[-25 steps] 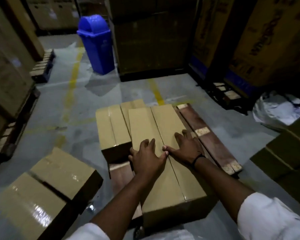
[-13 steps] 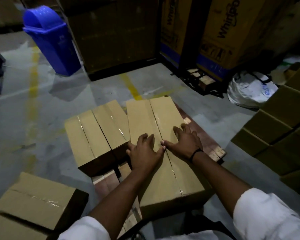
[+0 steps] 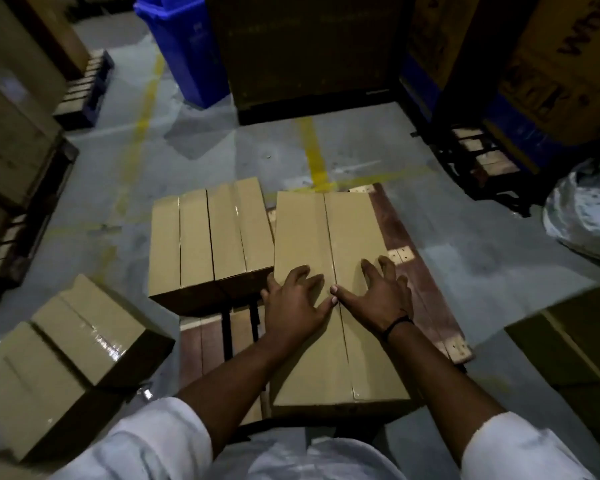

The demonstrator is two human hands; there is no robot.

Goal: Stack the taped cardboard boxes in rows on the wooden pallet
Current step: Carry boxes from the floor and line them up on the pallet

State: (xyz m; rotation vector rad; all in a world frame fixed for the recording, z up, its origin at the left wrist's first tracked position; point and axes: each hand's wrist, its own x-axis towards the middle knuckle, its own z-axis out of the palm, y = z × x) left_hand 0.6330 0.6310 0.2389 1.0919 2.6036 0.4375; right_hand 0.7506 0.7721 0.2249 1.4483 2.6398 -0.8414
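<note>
Left hand (image 3: 293, 299) and right hand (image 3: 378, 294), spread flat, seat a box (image 3: 326, 230) on the pallet (image 3: 420, 282); the floor box (image 3: 94, 327) at eight o'clock likely comes next.

The scene is dim and grainy, lit weakly from above. The top of the long cardboard box (image 3: 326, 230) is the brightest, most evenly lit surface, and its near end face falls into deep shadow. Left of that box, clear tape on a floor box (image 3: 94, 327) throws small white glints. Beyond the long box, the concrete floor (image 3: 361, 157) shows a pale, patchy sheen, and the blue bin (image 3: 187, 46) casts a soft grey shadow on it. Far right of the long box, the printed cartons (image 3: 568, 64) sink into darkness. Straight lines bow toward the frame edges, and detail is soft throughout.
</note>
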